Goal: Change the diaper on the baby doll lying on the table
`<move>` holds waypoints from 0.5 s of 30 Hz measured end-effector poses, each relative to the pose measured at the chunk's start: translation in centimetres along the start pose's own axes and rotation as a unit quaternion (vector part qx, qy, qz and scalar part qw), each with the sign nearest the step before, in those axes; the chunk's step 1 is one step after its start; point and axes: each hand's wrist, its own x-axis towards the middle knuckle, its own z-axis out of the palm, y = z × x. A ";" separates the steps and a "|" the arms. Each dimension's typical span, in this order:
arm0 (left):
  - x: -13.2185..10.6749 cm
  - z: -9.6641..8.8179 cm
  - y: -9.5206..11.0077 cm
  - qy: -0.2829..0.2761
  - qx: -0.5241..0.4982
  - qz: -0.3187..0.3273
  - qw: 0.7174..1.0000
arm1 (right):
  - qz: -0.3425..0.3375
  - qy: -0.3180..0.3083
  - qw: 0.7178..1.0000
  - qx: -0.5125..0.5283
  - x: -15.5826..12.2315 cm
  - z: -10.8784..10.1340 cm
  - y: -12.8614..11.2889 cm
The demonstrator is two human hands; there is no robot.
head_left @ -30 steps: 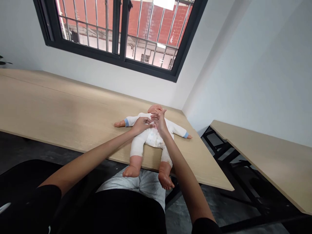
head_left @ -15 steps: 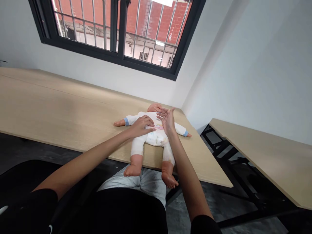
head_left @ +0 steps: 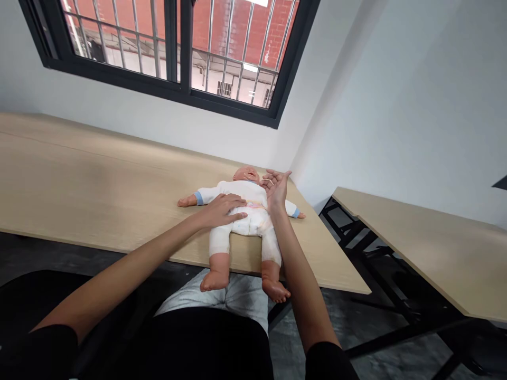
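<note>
A baby doll (head_left: 247,190) in a white suit with blue cuffs lies on its back on the wooden table (head_left: 99,179), head toward the wall and bare feet past the front edge. My left hand (head_left: 226,209) rests over the doll's belly at its left side, palm down, fingers stretched out. Beside the doll's chest, at the shoulder on the right, my right hand (head_left: 278,189) is raised on its edge with the palm turned toward the doll and the fingers spread. Neither hand grips anything. Part of the doll's arm on the right is hidden behind my right hand.
Behind the table is a white wall with a dark-framed barred window (head_left: 186,89). A second table (head_left: 415,232) on black folding legs stands to the right, across a gap. A black chair (head_left: 39,295) is at the lower left.
My right hand has shifted away from the doll's chest to its right side, uncovering the doll's face. My left hand has flattened lower on the belly. The view has turned slightly right.
</note>
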 end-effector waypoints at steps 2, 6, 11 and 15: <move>-0.1 -0.6 0.4 -0.001 -0.004 -0.008 1.000 | -0.031 0.015 0.999 -0.020 -0.4 0.3 -0.9; -2.3 -2.7 3.4 0.126 -0.050 0.001 0.991 | -0.149 0.075 0.983 -0.075 -4.9 -0.3 -4.4; -8.6 -3.7 7.6 0.475 -0.078 -0.019 0.876 | -0.336 0.390 0.848 -0.126 -15.7 -6.8 -7.4; -12.7 -1.7 7.8 0.598 -0.030 -0.014 0.801 | -0.325 0.602 0.711 -0.161 -20.8 -14.8 -4.8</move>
